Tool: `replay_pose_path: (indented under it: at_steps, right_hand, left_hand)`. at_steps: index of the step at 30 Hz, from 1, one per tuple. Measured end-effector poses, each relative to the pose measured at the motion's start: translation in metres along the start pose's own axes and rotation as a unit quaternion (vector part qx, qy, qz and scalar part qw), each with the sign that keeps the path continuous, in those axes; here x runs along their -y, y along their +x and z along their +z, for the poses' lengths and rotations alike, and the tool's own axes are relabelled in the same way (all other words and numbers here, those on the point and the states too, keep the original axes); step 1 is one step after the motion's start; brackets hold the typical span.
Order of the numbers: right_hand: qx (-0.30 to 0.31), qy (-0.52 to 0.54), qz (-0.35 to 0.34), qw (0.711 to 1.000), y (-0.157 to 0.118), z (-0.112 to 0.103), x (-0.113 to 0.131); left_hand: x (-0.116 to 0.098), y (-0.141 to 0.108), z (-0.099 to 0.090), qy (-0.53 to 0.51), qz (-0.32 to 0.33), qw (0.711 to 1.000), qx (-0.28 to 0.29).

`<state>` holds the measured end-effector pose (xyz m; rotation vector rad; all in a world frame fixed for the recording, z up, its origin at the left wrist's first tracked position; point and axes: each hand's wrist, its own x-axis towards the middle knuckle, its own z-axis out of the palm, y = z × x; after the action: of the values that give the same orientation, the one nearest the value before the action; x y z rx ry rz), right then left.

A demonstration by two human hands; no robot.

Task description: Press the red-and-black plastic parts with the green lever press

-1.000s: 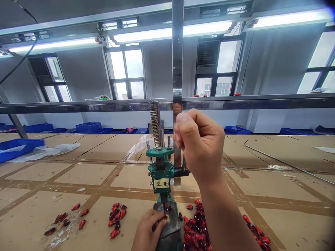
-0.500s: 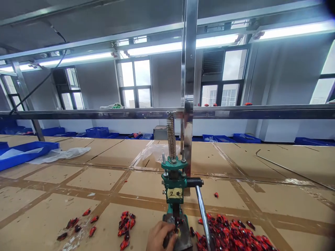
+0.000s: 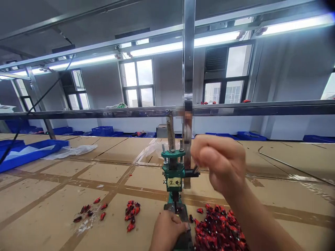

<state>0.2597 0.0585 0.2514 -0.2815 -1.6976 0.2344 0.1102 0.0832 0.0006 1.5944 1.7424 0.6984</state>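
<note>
The cardboard-covered bench (image 3: 112, 174) carries a green press (image 3: 175, 170) at the near middle. Right of it lies a big pile of red-and-black pieces (image 3: 217, 226). The right hand (image 3: 222, 160) has its grip closed around the lever (image 3: 196, 169) — the left hand (image 3: 167, 228) rests at the press's base, its grip's contents hidden. Left — a small cluster (image 3: 131, 214), then scattered pieces (image 3: 85, 209).

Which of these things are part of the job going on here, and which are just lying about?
Part of the job:
Green press, left hand at its base
Lever, seemingly gripped by the right hand
Red-and-black pieces around the press, probably

Seemingly just lying about:
Blue tray, far left
Crumpled plastic sheet beside it
Bent metal rod, right
</note>
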Motion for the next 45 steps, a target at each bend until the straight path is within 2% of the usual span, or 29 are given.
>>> replay_pose_path:
  at_steps: [2,4,6,7,8,10,11,12,14,18,21,22,24,26,28,31,33,38,45]
  right_hand:
    - [-0.049,0.025,0.027,0.998,0.037,0.003,-0.026]
    - [-0.071,0.044,0.047,0.995,0.058,0.004,-0.046]
    - [-0.069,0.067,0.050,0.994,0.064,0.005,-0.057]
    - [-0.066,0.076,0.047,0.994,0.063,0.004,-0.058]
    - [-0.063,0.084,0.045,0.993,0.062,0.004,-0.058]
    - [-0.067,0.094,0.042,0.992,0.058,0.005,-0.055]
    - [-0.073,0.101,0.039,0.991,0.057,0.006,-0.054]
    - [-0.081,0.110,0.035,0.990,0.057,0.007,-0.053]
    - [-0.098,0.123,0.030,0.987,0.058,0.010,-0.053]
    - [-0.114,0.122,0.017,0.986,0.058,0.012,-0.055]
    - [-0.116,0.112,0.021,0.987,0.057,0.011,-0.054]
    - [-0.117,0.109,0.026,0.987,0.057,0.011,-0.053]
    - [-0.119,0.103,0.029,0.987,0.056,0.011,-0.051]
    - [-0.121,0.098,0.025,0.987,0.056,0.012,-0.050]
    - [-0.122,0.096,0.021,0.988,0.056,0.012,-0.050]
    - [-0.118,0.089,0.030,0.989,0.055,0.011,-0.051]
    - [-0.113,0.088,0.033,0.989,0.055,0.010,-0.052]
    - [-0.113,0.095,0.034,0.988,0.055,0.011,-0.052]
    - [-0.110,0.107,0.036,0.987,0.054,0.011,-0.053]
  left_hand:
    - [-0.004,-0.006,0.012,-0.033,-0.013,0.999,0.024]
    - [-0.001,-0.014,0.011,-0.026,0.034,0.999,-0.027]
    - [0.013,-0.021,-0.008,0.025,0.067,0.992,-0.103]
    - [0.024,-0.024,-0.024,0.053,0.047,0.989,-0.130]
    - [0.037,-0.026,-0.042,0.080,-0.003,0.984,-0.159]
    - [0.065,-0.026,-0.076,0.114,-0.141,0.964,-0.195]
    - [0.079,-0.025,-0.090,0.132,-0.184,0.952,-0.204]
    - [0.090,-0.024,-0.099,0.149,-0.211,0.944,-0.206]
    - [0.107,-0.023,-0.107,0.173,-0.224,0.939,-0.197]
    - [0.123,-0.024,-0.100,0.171,-0.199,0.945,-0.194]
    - [0.131,-0.022,-0.090,0.128,-0.171,0.956,-0.202]
    - [0.131,-0.019,-0.084,0.109,-0.135,0.965,-0.195]
    - [0.125,-0.012,-0.068,0.081,-0.020,0.980,-0.181]
    - [0.108,-0.004,-0.046,0.079,0.102,0.975,-0.182]
    - [0.084,0.003,-0.026,0.101,0.160,0.963,-0.191]
    - [0.054,0.010,-0.006,0.140,0.179,0.955,-0.191]
    - [0.049,0.012,-0.002,0.149,0.192,0.950,-0.196]
    - [0.065,0.017,0.000,0.143,0.254,0.932,-0.214]
    - [0.068,0.021,0.007,0.146,0.275,0.920,-0.240]
